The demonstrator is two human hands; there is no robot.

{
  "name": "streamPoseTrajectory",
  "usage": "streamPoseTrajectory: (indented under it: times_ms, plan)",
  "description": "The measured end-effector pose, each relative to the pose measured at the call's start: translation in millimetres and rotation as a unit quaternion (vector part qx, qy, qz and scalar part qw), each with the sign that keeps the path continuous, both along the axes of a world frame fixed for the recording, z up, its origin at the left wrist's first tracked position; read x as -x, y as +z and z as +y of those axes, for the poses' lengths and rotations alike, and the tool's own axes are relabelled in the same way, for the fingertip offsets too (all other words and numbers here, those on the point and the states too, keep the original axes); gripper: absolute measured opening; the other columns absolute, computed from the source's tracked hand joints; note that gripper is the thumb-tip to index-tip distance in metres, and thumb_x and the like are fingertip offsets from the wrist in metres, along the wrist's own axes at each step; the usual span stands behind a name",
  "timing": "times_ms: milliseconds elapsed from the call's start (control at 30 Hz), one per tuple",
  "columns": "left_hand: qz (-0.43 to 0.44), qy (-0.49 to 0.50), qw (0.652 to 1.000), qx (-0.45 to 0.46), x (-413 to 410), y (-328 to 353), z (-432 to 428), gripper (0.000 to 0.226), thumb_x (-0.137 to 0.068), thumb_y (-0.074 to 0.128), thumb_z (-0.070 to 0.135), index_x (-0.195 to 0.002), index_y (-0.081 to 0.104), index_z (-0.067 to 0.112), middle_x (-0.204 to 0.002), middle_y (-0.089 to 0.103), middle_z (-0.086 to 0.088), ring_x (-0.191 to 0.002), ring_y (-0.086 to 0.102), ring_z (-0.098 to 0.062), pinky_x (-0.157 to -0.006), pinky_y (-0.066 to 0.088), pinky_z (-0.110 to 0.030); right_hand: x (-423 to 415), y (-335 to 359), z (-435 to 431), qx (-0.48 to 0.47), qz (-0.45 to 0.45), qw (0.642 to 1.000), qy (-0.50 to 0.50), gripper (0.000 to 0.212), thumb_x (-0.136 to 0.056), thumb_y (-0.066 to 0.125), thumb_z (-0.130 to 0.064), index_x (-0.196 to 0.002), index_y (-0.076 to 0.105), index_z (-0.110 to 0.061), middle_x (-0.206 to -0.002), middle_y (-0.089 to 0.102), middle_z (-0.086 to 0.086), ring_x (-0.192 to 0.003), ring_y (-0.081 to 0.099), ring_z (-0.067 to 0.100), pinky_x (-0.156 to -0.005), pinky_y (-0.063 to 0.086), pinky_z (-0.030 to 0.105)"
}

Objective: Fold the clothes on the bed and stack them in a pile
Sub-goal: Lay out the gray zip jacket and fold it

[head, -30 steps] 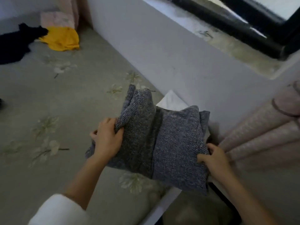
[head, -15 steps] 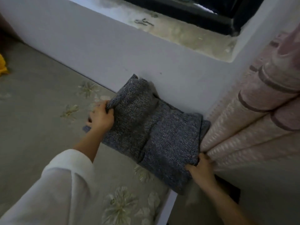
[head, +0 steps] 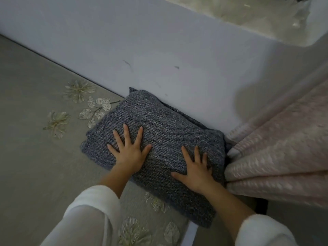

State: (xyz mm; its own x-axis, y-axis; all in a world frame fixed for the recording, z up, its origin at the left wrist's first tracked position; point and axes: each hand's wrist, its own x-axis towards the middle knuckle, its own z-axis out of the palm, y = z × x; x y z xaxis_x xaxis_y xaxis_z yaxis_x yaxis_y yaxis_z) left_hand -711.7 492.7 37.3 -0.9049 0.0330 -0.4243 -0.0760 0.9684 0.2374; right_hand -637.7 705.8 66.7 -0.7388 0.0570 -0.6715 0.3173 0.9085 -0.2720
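Note:
A folded grey-blue knitted garment lies flat at the bed's corner, against the white wall. My left hand presses on its left part, fingers spread and straight. On its right part my right hand presses down the same way, palm flat. A thin edge of darker cloth shows under the garment along the wall; I cannot tell what it is.
The bed has a grey sheet with pale flower prints. A white wall runs behind it, with a window ledge above. A pink curtain hangs at the right, touching the garment's edge.
Both hands have let go of the garment's edges and now lie flat on top of it. The garment has been laid down in the corner by the wall.

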Motion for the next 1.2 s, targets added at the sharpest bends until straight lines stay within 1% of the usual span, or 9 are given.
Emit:
streamPoseTrajectory:
  times_ms: [133,267,367,467,600,733,900,1000,1200]
  plan:
    - [-0.002,-0.004,1.000,0.025,3,-14,5,0.070,-0.082,0.012,0.079,-0.141,-0.017,0.054,-0.151,-0.038,0.004,-0.136,-0.037,-0.035,-0.104,-0.013,-0.068,5,-22,6,-0.004,-0.002,1.000,0.020,0.101,-0.077,0.044,-0.080,-0.140,-0.027,-0.048,-0.153,-0.035,0.000,-0.141,-0.025,0.039,-0.107,0.011,0.070]
    - [-0.071,-0.017,0.997,0.012,18,-3,2,0.072,-0.083,0.025,0.079,-0.144,-0.007,0.055,-0.154,-0.033,0.003,-0.138,-0.033,-0.035,-0.105,-0.012,-0.068,7,-17,12,0.005,-0.004,1.000,0.029,0.101,-0.076,0.045,-0.081,-0.142,-0.025,-0.048,-0.155,-0.032,-0.001,-0.143,-0.021,0.038,-0.111,0.015,0.066]
    - [-0.114,-0.049,0.992,-0.017,16,22,-10,0.072,-0.088,0.037,0.070,-0.147,0.001,0.050,-0.156,-0.029,0.000,-0.141,-0.028,-0.034,-0.109,-0.009,-0.064,2,-1,13,0.007,-0.012,0.999,0.032,0.101,-0.079,0.049,-0.075,-0.144,-0.021,-0.046,-0.156,-0.029,0.001,-0.144,-0.018,0.037,-0.114,0.014,0.062]
    - [-0.109,-0.066,0.991,-0.038,-12,45,-15,0.070,-0.094,0.041,0.056,-0.151,0.005,0.039,-0.157,-0.023,-0.005,-0.143,-0.023,-0.031,-0.114,-0.004,-0.059,-7,20,11,-0.008,-0.003,0.999,0.047,0.094,-0.086,0.052,-0.063,-0.149,-0.014,-0.039,-0.159,-0.020,0.002,-0.147,-0.009,0.033,-0.115,0.016,0.057]
    - [-0.121,-0.023,0.987,-0.107,-66,72,-7,0.067,-0.098,0.044,0.044,-0.153,0.010,0.028,-0.159,-0.015,-0.009,-0.146,-0.011,-0.032,-0.118,0.005,-0.052,-23,57,4,0.006,0.033,0.998,0.052,0.086,-0.090,0.054,-0.051,-0.153,0.001,-0.025,-0.161,-0.001,0.004,-0.146,0.008,0.028,-0.116,0.021,0.046]
    - [-0.137,0.028,0.978,-0.157,-114,105,-1,0.063,-0.098,0.045,0.038,-0.152,0.019,0.019,-0.160,-0.007,-0.013,-0.147,-0.001,-0.033,-0.118,0.013,-0.043,-45,93,-10,0.028,0.046,0.997,0.064,0.079,-0.091,0.057,-0.043,-0.152,0.014,-0.017,-0.158,0.012,0.005,-0.142,0.018,0.031,-0.115,0.025,0.041]
    - [-0.098,0.086,0.975,-0.181,-160,150,-16,0.050,-0.097,0.048,0.028,-0.144,0.037,0.016,-0.151,0.027,-0.013,-0.139,0.028,-0.032,-0.111,0.028,-0.039,-66,125,-41,0.031,0.061,0.990,0.120,0.071,-0.092,0.055,-0.043,-0.149,0.023,-0.019,-0.158,0.008,0.005,-0.143,0.012,0.031,-0.114,0.026,0.046]
    - [-0.080,0.172,0.968,-0.163,-198,174,-38,0.053,-0.097,0.049,0.034,-0.145,0.036,0.017,-0.153,0.026,-0.013,-0.136,0.034,-0.028,-0.109,0.029,-0.034,-80,136,-67,0.050,0.053,0.982,0.177,0.071,-0.091,0.054,-0.044,-0.149,0.023,-0.019,-0.157,0.008,0.004,-0.143,0.011,0.030,-0.114,0.025,0.047]
    - [-0.056,0.334,0.924,-0.177,-302,214,-100,0.053,-0.097,0.048,0.034,-0.146,0.035,0.016,-0.152,0.032,-0.007,-0.135,0.039,-0.024,-0.108,0.033,-0.033,-119,157,-151,0.070,0.060,0.946,0.310,0.071,-0.088,0.057,-0.042,-0.147,0.029,-0.015,-0.153,0.017,0.007,-0.140,0.021,0.029,-0.112,0.030,0.040]
